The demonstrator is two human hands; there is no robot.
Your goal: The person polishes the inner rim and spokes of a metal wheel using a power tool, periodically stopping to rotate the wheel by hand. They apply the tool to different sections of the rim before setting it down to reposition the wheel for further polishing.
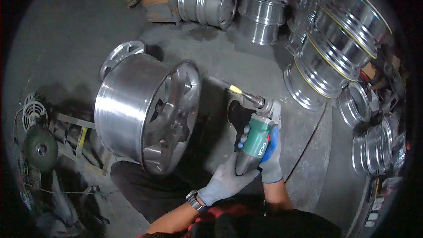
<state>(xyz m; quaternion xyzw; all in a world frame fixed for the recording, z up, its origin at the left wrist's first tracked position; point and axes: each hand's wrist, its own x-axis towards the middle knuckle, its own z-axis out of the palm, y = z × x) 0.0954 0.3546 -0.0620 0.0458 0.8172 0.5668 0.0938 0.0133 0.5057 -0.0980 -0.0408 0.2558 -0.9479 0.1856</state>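
Note:
Both my hands wear grey work gloves and are closed on a green power grinder (257, 139), which is held in front of my body. My left hand (227, 184), with a watch on its wrist, wraps the dark rear end. Around the right side of the green body is my right hand (273, 154), its glove partly blue. From the grinder's metal head a shaft with a yellow band (235, 89) points up and left. Its blurred tip lies near the rim of a large metal wheel (128, 101), which stands tilted by my leg, spokes facing right.
Another spoked wheel (121, 57) lies behind the large one. Shiny wheels (326, 57) are stacked at the right, and two more wheels (207, 6) stand at the back. At the left is a fan (34, 113) beside a round green disc (40, 149).

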